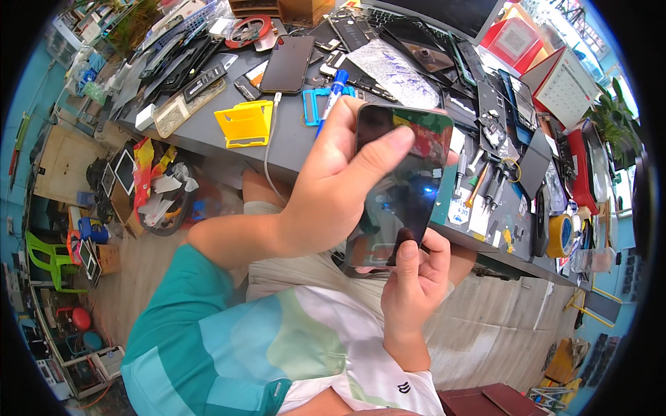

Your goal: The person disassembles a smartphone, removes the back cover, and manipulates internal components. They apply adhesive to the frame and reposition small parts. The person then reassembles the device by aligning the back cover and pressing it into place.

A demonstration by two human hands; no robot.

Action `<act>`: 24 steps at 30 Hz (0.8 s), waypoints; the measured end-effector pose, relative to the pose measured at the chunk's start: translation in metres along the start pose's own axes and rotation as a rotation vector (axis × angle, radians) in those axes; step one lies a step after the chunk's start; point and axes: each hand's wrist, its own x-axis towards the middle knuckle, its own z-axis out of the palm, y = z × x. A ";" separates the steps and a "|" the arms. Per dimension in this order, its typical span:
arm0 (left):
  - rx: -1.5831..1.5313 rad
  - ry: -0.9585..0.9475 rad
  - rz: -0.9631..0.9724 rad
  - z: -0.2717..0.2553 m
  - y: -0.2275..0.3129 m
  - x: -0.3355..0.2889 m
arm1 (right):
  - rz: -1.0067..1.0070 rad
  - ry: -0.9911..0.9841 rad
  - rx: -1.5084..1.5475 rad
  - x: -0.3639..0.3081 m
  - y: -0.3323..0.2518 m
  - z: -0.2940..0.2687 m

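Note:
Over the desk's front edge I hold a smartphone (399, 187) with a dark, glossy screen that mirrors the surroundings. Its upper end sits in my left hand (326, 173), closed around the side with the thumb lying across the glass. My right hand (417, 281) pinches the lower end, thumb on the front and fingers curled behind. A blue marker (334, 93) shows just past my left knuckles; whether it touches them I cannot tell. Near it are a light-blue plastic holder (313, 107) and a yellow phone stand (244, 125).
Another dark phone (287, 64) lies on the grey desk (198, 132), with a white cable (268, 149) beside it. Phone parts crowd the back. Screwdrivers (492, 184), a yellow tape roll (559, 236) and a desk calendar (565, 87) are at the right; a waste bin (166, 215) stands left below.

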 end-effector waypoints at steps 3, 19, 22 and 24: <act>0.005 0.031 0.019 0.002 0.001 -0.002 | -0.014 -0.031 -0.021 0.002 0.002 -0.001; 0.141 0.192 -0.093 -0.014 -0.008 -0.001 | 0.010 -0.035 -0.049 0.005 0.004 -0.002; 0.124 0.195 -0.082 -0.013 -0.007 -0.001 | 0.022 -0.034 -0.062 0.006 0.003 -0.002; 0.097 0.201 -0.073 -0.011 -0.006 -0.002 | 0.022 -0.031 -0.068 0.006 0.003 -0.003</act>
